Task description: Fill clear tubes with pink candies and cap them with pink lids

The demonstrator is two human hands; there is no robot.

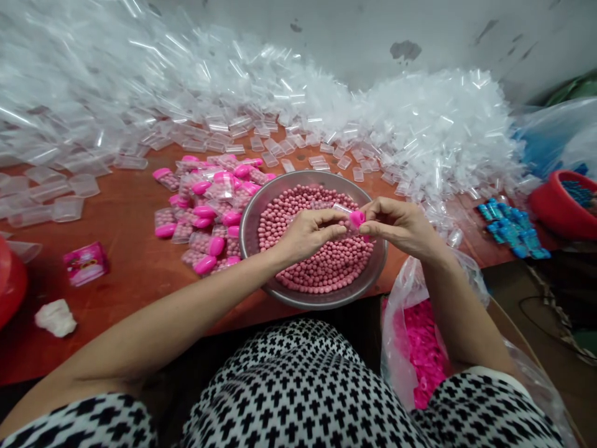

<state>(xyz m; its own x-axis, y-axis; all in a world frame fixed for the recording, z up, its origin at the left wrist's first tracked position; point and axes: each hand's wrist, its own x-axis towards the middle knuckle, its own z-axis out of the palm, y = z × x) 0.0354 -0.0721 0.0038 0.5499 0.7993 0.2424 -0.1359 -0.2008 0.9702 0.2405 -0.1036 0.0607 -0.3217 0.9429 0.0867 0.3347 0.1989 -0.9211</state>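
Over a metal bowl [317,301] of round pink candy balls [312,274], my two hands meet. My left hand [317,231] is closed on a clear plastic container [344,209], partly hidden by the fingers, with pink balls seen in it. Between thumb and fingers my right hand [396,225] pinches a bright pink cap [357,218] at the container's end. Whether the cap is seated cannot be made out. Left of the bowl lies a pile of filled containers with pink caps [209,214].
Clear containers [298,99] are heaped along the wall. A plastic bag of pink caps [422,348] hangs below my right arm. Blue-capped containers [513,227] and a red bowl [555,202] are at right. A pink packet [86,264] and white lump [56,318] lie left.
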